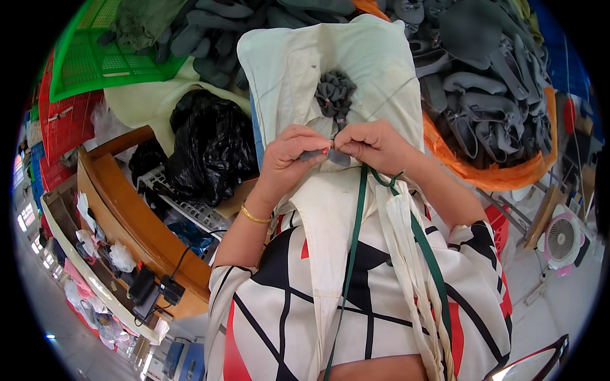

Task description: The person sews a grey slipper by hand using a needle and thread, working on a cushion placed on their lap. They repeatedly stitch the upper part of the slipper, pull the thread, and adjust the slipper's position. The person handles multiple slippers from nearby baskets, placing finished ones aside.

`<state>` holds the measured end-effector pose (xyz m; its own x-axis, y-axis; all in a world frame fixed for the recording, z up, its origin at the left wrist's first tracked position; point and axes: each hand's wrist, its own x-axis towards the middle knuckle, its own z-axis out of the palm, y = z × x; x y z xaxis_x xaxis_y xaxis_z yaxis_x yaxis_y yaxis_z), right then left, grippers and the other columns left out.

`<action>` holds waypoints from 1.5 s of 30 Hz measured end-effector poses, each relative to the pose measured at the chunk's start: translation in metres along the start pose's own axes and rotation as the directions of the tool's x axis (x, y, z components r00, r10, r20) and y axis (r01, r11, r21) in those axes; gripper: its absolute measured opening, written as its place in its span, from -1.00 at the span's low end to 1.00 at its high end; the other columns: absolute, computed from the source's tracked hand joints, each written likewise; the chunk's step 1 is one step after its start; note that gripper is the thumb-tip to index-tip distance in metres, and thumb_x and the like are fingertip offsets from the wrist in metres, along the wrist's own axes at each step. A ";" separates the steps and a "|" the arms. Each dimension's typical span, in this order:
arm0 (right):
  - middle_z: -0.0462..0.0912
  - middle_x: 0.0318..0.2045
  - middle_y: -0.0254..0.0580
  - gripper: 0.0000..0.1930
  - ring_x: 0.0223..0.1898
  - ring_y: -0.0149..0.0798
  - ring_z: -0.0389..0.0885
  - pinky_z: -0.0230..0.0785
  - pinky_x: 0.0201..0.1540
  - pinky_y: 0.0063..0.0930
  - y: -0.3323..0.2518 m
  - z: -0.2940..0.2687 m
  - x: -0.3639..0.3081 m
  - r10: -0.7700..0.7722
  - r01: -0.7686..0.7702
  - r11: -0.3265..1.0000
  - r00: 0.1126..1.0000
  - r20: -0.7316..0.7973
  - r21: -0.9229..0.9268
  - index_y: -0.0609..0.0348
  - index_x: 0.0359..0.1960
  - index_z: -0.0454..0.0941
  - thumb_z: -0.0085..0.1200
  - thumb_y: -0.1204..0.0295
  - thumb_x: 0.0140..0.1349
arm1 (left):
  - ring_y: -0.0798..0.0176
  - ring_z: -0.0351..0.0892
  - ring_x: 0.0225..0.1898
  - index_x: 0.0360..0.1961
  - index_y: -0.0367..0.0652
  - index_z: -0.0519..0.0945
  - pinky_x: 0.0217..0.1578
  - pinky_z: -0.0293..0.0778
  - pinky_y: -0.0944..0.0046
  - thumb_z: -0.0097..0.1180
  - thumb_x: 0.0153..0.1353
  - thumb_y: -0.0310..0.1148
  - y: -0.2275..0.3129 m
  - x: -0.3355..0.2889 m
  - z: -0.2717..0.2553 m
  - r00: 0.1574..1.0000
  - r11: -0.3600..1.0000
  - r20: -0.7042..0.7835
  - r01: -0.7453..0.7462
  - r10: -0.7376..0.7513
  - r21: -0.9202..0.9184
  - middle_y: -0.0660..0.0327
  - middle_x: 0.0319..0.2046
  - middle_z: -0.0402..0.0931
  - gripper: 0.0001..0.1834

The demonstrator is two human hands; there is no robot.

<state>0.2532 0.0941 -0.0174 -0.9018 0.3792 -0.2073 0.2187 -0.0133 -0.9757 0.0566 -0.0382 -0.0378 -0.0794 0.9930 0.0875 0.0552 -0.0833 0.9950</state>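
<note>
In front of my chest, my left hand (290, 157) and my right hand (373, 145) meet, fingertips pinched together. Between them is a small grey fabric bow (339, 158) with a red spot at its middle; part of it is hidden behind my fingers. Just beyond, a bunch of similar grey bows (335, 93) lies on a pale cloth-covered surface (387, 70). A short grey piece hangs from the bunch toward my fingertips; whether it joins the held bow I cannot tell.
Grey flat shoes (489, 105) fill an orange-lined container (489, 178) at right. More grey shoes (213, 41) are heaped at far left beside a green crate (95, 66). A black plastic bag (210, 146), a wooden desk (143, 216) and a fan (562, 240) stand around me.
</note>
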 end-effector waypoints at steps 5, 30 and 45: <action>0.59 -0.45 -0.31 -0.91 -0.39 -0.44 0.51 0.38 -0.24 -0.57 -0.009 0.000 -0.002 0.100 -0.100 0.995 0.995 -0.017 -0.002 0.17 -0.17 0.59 0.07 0.50 0.36 | 0.27 0.54 -0.12 -0.13 -0.27 0.65 -0.09 0.44 0.38 0.28 0.09 -0.69 0.012 -0.001 0.005 0.989 0.992 -0.081 0.128 -0.127 0.008 0.18 -0.16 0.59 -0.71; 0.56 -0.42 -0.43 -0.91 -0.38 -0.57 0.45 0.35 -0.26 -0.63 -0.010 0.001 -0.004 0.148 -0.167 0.966 0.983 0.109 0.195 0.22 -0.19 0.57 0.05 0.48 0.41 | 0.31 0.54 -0.11 -0.21 -0.17 0.68 -0.06 0.43 0.37 0.30 0.10 -0.64 0.003 -0.003 0.010 0.994 0.945 -0.015 0.099 -0.109 -0.312 0.23 -0.21 0.59 -0.78; 0.52 -0.53 -0.30 -0.69 -0.45 -0.27 0.53 0.35 -0.39 -0.41 -0.010 0.001 0.006 0.065 -0.076 0.979 0.996 -0.061 -0.192 0.14 0.05 0.48 0.12 0.38 0.30 | 0.42 0.45 -0.30 -0.23 -0.23 0.64 -0.25 0.36 0.43 0.33 0.16 -0.54 0.007 -0.001 0.015 0.963 0.963 -0.032 0.268 -0.268 -0.023 0.30 -0.32 0.54 -0.84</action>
<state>0.2453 0.0960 -0.0091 -0.8612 0.4332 -0.2660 0.3539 0.1355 -0.9254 0.0721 -0.0387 -0.0320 -0.1228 0.9757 -0.1813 0.0093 0.1838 0.9829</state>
